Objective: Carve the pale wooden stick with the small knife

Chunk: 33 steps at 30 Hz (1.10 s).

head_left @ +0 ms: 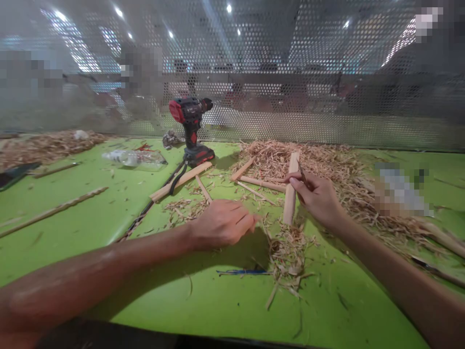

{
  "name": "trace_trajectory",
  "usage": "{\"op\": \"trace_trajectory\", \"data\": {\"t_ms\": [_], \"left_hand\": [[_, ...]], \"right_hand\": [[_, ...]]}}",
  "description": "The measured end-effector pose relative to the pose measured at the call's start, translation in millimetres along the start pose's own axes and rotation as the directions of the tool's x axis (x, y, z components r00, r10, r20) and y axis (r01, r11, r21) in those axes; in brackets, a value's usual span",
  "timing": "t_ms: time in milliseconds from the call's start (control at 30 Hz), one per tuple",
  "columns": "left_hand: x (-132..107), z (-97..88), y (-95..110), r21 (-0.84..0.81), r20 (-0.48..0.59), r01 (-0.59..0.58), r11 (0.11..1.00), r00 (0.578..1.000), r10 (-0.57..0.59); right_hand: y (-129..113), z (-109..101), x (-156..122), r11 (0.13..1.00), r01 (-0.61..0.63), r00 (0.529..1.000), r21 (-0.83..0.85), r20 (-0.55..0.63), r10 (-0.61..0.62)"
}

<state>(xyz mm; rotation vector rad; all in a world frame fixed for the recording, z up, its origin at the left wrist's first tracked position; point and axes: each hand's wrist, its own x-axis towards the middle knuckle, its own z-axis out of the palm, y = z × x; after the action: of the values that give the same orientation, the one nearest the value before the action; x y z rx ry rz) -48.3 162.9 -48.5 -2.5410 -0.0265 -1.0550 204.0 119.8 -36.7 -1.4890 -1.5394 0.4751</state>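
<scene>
My right hand (319, 196) pinches a thin, pencil-like tool (302, 173), its exact kind unclear. The fingertips of that hand also touch a flat wooden strip (289, 203), which points away from me beside the shavings. Low over the green table (163, 295), my left hand (227, 223) has its fingers curled together; whatever may be between them is hidden. Loose wood shavings (288, 252) lie just to the right of my left hand. A thin blue item (247, 272) rests on the table below it.
A red and black cordless drill (194, 128) stands at the back, near another wooden strip (181, 182). Behind the table rises a perforated metal screen (290, 106). A shavings heap (319, 162) spreads at the back right. A clear plastic bottle (134, 157) and twisted stick (54, 211) lie left.
</scene>
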Motion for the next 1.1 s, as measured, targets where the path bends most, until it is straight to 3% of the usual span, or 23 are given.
{"op": "trace_trajectory", "data": {"t_ms": [267, 433, 600, 1100], "left_hand": [[4.1, -5.8, 1.1, 0.008, -0.079, -0.096, 0.995, 0.992, 0.096], [4.8, -7.9, 2.0, -0.033, -0.052, -0.094, 0.995, 0.994, 0.092], [6.9, -10.3, 5.9, 0.005, 0.069, -0.075, 0.997, 0.995, 0.074], [2.3, -6.9, 9.5, 0.051, 0.084, -0.048, 0.998, 0.996, 0.044]], "right_hand": [[-9.0, 1.6, -1.1, 0.998, -0.066, 0.998, -0.023, 0.014, 0.066], [-5.5, 1.6, -0.5, 0.997, -0.048, 0.998, -0.057, 0.023, 0.05], [-4.3, 3.0, 0.1, 0.998, -0.026, 1.0, -0.049, 0.011, 0.026], [-3.5, 4.1, 1.0, 0.997, -0.027, 1.0, -0.079, -0.011, 0.026]]}}
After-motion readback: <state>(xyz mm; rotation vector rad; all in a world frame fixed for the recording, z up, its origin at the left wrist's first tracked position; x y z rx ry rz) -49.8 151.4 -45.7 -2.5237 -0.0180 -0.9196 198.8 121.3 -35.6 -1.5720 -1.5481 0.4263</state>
